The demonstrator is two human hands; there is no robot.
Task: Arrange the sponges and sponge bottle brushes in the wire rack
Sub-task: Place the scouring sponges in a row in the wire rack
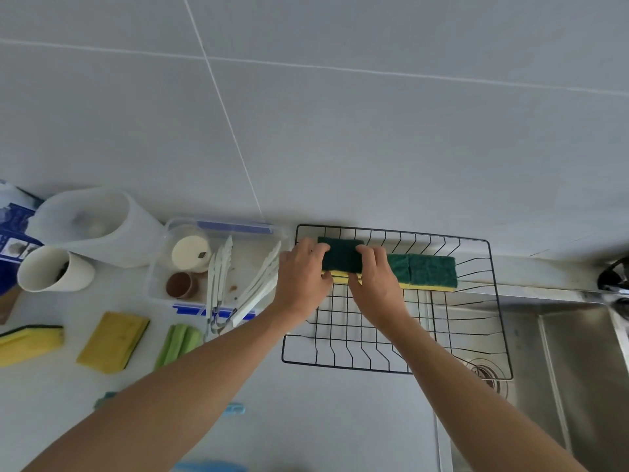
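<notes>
Both hands are on one sponge (341,258), green side up, at the back left of the rack (391,301). The left hand (301,279) grips its left end, fingers over the top and thumb under the yellow edge; the right hand (374,279) clamps the right end the same way. Two more sponges (423,272) already lie in a row along the back, green up, just right of the held one. Judgement: the step is seating this sponge in line with that row. To do it well, the person should keep it level, butt its right end against the neighbour, press it flat on the wires so no corner rides the rim, and release both ends together. Still on the counter (306,420) to the left: two yellow sponges (112,342), a green brush (177,342). The rack overhangs the sink (561,386), so a hard push risks shifting it.
</notes>
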